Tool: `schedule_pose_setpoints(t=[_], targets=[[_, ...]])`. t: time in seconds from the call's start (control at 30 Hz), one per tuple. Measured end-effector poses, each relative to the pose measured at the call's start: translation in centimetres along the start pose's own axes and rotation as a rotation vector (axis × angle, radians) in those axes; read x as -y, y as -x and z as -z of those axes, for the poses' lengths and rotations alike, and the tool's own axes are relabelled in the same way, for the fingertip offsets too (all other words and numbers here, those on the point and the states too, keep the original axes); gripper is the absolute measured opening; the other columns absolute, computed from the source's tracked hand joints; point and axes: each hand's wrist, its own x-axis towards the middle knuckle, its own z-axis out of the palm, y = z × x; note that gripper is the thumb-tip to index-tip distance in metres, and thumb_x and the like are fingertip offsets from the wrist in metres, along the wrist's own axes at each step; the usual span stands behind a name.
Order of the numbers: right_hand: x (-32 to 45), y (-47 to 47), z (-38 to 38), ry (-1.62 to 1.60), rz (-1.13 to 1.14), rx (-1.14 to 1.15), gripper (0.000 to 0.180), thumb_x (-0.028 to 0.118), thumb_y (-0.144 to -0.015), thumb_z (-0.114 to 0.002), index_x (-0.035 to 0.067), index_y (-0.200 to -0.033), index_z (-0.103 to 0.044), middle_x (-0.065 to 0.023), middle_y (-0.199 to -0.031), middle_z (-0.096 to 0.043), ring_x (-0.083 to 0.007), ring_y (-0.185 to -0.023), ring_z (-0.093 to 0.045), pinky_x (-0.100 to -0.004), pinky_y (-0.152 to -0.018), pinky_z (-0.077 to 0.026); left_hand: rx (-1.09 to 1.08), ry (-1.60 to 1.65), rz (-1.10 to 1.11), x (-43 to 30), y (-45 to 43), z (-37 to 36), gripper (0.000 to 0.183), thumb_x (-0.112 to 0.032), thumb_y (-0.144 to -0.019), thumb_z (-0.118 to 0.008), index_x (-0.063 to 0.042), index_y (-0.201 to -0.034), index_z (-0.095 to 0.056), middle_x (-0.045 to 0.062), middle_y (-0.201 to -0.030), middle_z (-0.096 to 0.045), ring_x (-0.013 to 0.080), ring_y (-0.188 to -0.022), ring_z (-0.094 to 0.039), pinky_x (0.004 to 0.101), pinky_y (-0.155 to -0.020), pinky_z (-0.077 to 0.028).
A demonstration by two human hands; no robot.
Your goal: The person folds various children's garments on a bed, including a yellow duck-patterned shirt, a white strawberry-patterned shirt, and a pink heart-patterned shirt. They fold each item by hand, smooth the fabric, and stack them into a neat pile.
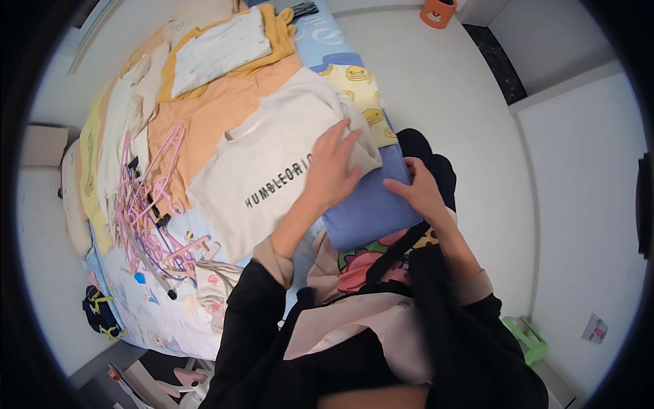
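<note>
A beige printed sweatshirt point(286, 128) lies spread on the bed, its near-right side folded inward. On its front, over the end of the dark lettering, rests my left hand point(334, 166), fingers spread. My right hand point(421, 189) is at the edge of a folded blue ribbed cloth point(370, 204), thumb above it; whether it pinches the cloth is unclear. The blue cloth lies partly beneath the sweatshirt. Beyond it, a pale yellow garment with duck faces point(373, 115) shows at the bed's right edge.
Pink and purple hangers point(153, 204) lie heaped on the left. White and mustard garments point(219, 51) are stacked at the far end, over orange cloth point(225, 97). A small patterned garment point(214, 286) lies near my left sleeve. An orange bin point(438, 13) stands on the floor, far right.
</note>
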Motion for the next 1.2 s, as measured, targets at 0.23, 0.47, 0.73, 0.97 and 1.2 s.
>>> schedule_pose_setpoints(t=[0.23, 0.47, 0.73, 0.97, 1.2], targets=[[0.5, -3.5, -0.6, -0.135, -0.019, 0.253, 0.088, 0.03, -0.062, -0.084, -0.009, -0.128, -0.042, -0.0238, -0.121, -0.054, -0.0269, -0.11, -0.056, -0.0323, -0.091, -0.046, 0.089, -0.353, 0.239, 1.0, -2.6, -5.4, 0.096, -0.01, -0.059, -0.074, -0.003, -0.143, -0.029, 0.023, -0.151, -0.023, 0.0347, -0.142, -0.022, 0.0606, -0.109, -0.016], [0.6, -4.3, -1.7, -0.377, -0.053, 0.277, 0.086, 0.017, -0.065, -0.081, -0.007, -0.135, -0.037, -0.0188, -0.121, -0.054, -0.0229, -0.105, -0.058, -0.0319, -0.09, -0.047, 0.079, -0.554, 0.143, 2.6, -3.3, -5.6, 0.064, -0.013, -0.067, -0.07, -0.007, -0.128, -0.051, 0.024, -0.135, -0.047, 0.036, -0.131, -0.04, 0.0536, -0.106, -0.028], [0.6, -1.7, 7.2, -1.043, 0.14, 0.241, 0.041, 0.007, -0.082, -0.06, -0.006, -0.12, -0.054, -0.013, -0.103, -0.064, -0.0192, -0.09, -0.063, -0.031, -0.079, -0.052, -0.369, 0.77, 0.974, 13.2, -4.6, 4.9, 0.04, -0.017, -0.084, -0.052, 0.004, -0.118, -0.056, 0.019, -0.097, -0.067, 0.0319, -0.095, -0.065, 0.0361, -0.085, -0.051], [-0.7, 5.4, 19.9, -0.851, 0.214, -0.561, 0.032, 0.016, -0.085, -0.059, -0.005, -0.109, -0.058, -0.016, -0.101, -0.063, -0.0239, -0.09, -0.062, -0.0347, -0.082, -0.05, -0.562, 0.873, 0.804, 7.4, -3.6, 3.7, 0.042, -0.019, -0.087, -0.059, 0.004, -0.122, -0.054, 0.017, -0.108, -0.063, 0.0225, -0.095, -0.063, 0.034, -0.09, -0.05], [3.7, 6.8, 24.3, -0.681, 0.238, -0.511, 0.037, 0.015, -0.085, -0.058, -0.007, -0.115, -0.055, -0.0158, -0.107, -0.062, -0.0232, -0.096, -0.061, -0.0328, -0.086, -0.048, 0.427, -0.268, 0.044, 4.0, -1.7, -10.3, 0.053, -0.035, -0.075, -0.075, -0.009, -0.119, -0.061, 0.024, -0.138, -0.043, 0.0375, -0.131, -0.039, 0.0419, -0.106, -0.034]])
